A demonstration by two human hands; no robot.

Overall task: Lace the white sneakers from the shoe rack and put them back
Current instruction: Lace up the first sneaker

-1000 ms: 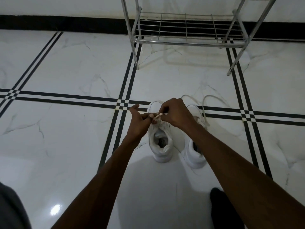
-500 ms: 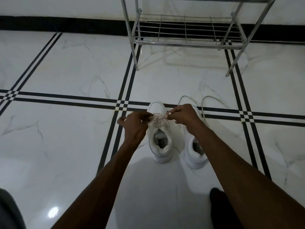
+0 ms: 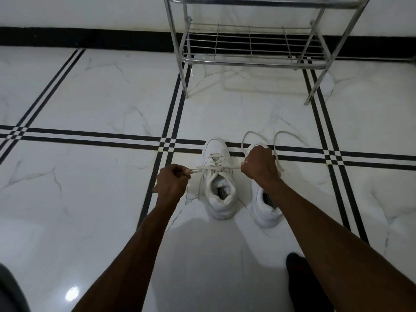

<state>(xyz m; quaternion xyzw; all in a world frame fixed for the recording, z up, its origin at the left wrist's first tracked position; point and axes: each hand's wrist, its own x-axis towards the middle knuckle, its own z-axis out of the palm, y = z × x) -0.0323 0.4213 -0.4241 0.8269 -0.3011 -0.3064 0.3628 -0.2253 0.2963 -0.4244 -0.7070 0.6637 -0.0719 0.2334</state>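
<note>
1. Now stood on the marble floor (image 3: 90, 97), 2 white sneakers: left sneaker (image 3: 219, 183) and right sneaker (image 3: 265, 208), toes toward the shoe rack (image 3: 247, 46), long axes running away from the viewer.
2. Pulled taut sideways across the left sneaker: lace (image 3: 216, 167).
3. Clenched on 1 lace end each: left hand (image 3: 172, 184), right hand (image 3: 261, 164).

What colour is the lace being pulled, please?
White, like the sneaker; the lace shows clearly in the head view.

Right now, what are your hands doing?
Left hand: closed on one lace end.
Right hand: closed on the other end.
</note>
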